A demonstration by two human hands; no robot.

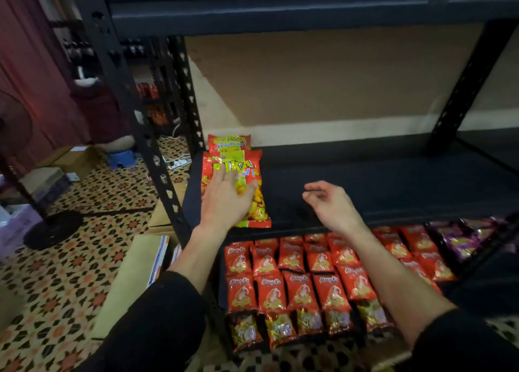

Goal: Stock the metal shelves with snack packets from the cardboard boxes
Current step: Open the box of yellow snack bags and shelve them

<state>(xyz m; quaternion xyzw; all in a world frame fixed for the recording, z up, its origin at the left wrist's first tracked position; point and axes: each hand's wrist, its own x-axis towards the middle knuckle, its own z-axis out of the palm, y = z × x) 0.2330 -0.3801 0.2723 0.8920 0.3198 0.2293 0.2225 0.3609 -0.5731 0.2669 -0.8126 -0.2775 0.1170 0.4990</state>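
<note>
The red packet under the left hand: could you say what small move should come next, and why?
Probably lift the left hand off it: the packet lies flat on the shelf, the right hand is empty, and the space alongside is bare.

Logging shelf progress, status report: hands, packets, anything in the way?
Left hand flat on front Pika packet. Right hand empty, over the shelf. Second packet behind the first. No obstruction seen.

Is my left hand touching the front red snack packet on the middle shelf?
Touching. The head view shows the left hand lying flat on the front packet, overlapping its face with no visible gap.
</note>
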